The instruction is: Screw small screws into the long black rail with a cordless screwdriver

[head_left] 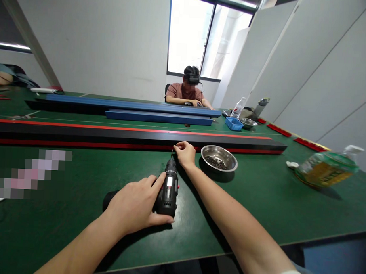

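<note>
My left hand (134, 203) is wrapped round a black cordless drill (169, 189), which lies low over the green table and points away from me. Its thin bit reaches the near side of a long black and red bar (134, 137). At the bit's tip, the fingers of my right hand (185, 153) are pinched together against the bar's edge; whatever they hold is too small to make out. Just right of that hand sits a steel bowl (219, 158) with small dark screws inside.
Blue bars (159, 116) lie farther back, with a person seated behind them. A blue basket (233, 123), another metal bowl (248, 123) and bottles stand at the back right. A large green-topped jug (327, 169) is on the right. A pixelated object with a white cord lies left.
</note>
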The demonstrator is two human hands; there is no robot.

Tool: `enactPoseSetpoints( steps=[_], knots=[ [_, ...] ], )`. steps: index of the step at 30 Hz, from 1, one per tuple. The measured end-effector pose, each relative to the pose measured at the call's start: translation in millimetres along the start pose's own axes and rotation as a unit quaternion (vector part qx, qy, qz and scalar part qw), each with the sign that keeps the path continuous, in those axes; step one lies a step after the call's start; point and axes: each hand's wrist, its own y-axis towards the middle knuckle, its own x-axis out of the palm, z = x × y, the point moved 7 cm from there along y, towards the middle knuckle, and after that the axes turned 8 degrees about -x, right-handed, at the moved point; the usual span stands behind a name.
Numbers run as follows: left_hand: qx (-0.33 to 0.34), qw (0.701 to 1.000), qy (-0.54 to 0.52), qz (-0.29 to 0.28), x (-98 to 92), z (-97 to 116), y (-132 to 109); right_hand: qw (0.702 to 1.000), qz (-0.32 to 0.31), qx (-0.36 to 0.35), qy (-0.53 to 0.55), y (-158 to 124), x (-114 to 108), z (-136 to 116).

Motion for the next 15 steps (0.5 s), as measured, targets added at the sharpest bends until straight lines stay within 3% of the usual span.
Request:
enactPoseSetpoints(
  steps=[6, 15],
  knots=[
    [0.007, 1.000, 0.008, 0.007, 0.3, 0, 1, 0.999, -0.017, 0.017, 0.020, 8, 11, 20],
    [0.006, 1.000, 0.009, 0.010, 1.8, 0, -1, 0.998, -0.030, 0.021, 0.048, 10, 12, 20]
  ],
)
